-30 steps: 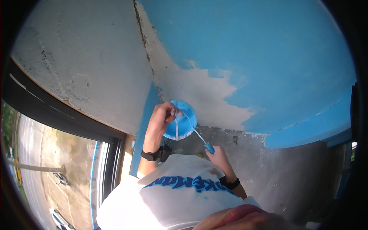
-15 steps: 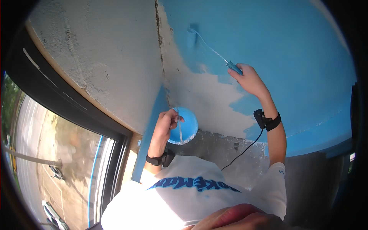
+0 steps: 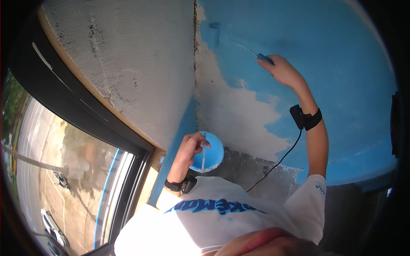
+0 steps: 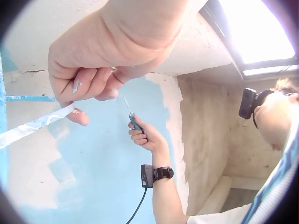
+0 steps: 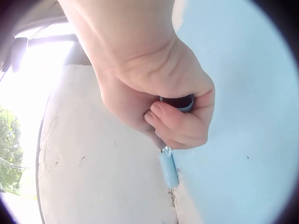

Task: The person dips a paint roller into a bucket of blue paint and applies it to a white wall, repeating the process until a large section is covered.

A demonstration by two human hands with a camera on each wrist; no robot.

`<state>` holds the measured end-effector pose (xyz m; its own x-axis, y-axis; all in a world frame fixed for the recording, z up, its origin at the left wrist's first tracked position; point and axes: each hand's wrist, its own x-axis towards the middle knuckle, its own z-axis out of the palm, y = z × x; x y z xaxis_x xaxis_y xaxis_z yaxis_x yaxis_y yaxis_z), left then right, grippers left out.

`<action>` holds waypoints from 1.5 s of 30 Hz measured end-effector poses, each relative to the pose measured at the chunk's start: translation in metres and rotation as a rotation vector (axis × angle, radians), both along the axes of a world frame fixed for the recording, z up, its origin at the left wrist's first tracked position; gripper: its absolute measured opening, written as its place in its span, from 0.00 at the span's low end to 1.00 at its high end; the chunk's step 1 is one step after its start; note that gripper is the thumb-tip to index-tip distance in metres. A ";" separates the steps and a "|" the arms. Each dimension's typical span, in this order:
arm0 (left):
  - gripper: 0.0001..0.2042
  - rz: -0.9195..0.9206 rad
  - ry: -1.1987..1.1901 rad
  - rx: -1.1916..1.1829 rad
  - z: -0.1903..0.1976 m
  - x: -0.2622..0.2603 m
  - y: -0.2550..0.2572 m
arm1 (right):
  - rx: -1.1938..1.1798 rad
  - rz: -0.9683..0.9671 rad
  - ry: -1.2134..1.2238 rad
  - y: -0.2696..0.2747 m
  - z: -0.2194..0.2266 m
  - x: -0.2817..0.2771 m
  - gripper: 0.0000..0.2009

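A paint roller (image 5: 168, 170) with a blue-coated sleeve lies against the upper part of the blue-painted wall (image 3: 324, 68), close to the corner. My right hand (image 3: 287, 71) grips its blue handle (image 3: 264, 58), arm stretched up and forward. Lower down, my left hand (image 3: 188, 150) holds a round blue bucket (image 3: 216, 151) by its pale, paint-smeared carrying handle (image 4: 39, 125). Fingers curl around that strip in the left wrist view, with blue paint on a fingertip. Blue shows inside the bucket, partly hidden behind the left hand.
A ragged bare patch (image 3: 243, 113) borders the blue paint. The left wall (image 3: 145, 55) is bare plaster, meeting the painted one at a cracked corner. A dark-framed window (image 3: 132, 164) stands close on my left. A black cable (image 3: 279, 161) hangs from the right wrist camera.
The roller has gone from over the bucket up to the painted wall, raised by my right hand. My left hand has kept hold of the bucket's handle. The view has shifted slightly.
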<state>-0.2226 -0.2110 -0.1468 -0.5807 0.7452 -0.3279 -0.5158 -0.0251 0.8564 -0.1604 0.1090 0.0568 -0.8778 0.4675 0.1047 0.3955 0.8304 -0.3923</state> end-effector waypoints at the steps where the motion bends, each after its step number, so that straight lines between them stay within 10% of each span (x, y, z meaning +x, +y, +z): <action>1: 0.13 0.000 0.006 0.002 -0.003 -0.001 0.000 | -0.003 -0.041 0.000 0.004 -0.002 0.013 0.27; 8: 0.13 0.004 -0.007 -0.043 -0.017 0.002 0.002 | -0.016 -0.160 -0.001 0.009 -0.018 0.072 0.26; 21: 0.12 0.090 0.074 -0.068 -0.020 0.007 0.006 | -0.019 -0.099 -0.060 -0.048 -0.033 -0.028 0.24; 36: 0.12 0.078 0.032 -0.104 -0.022 0.015 -0.007 | 0.021 -0.282 0.005 -0.009 -0.094 0.100 0.22; 45: 0.12 0.056 0.070 -0.121 -0.011 0.023 -0.011 | -0.055 -0.192 0.017 -0.042 -0.111 0.014 0.23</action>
<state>-0.2000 -0.2225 -0.1574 -0.6449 0.6685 -0.3705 -0.4556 0.0530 0.8886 -0.1461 0.0671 -0.0540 -0.7702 0.6317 0.0882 0.5377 0.7174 -0.4429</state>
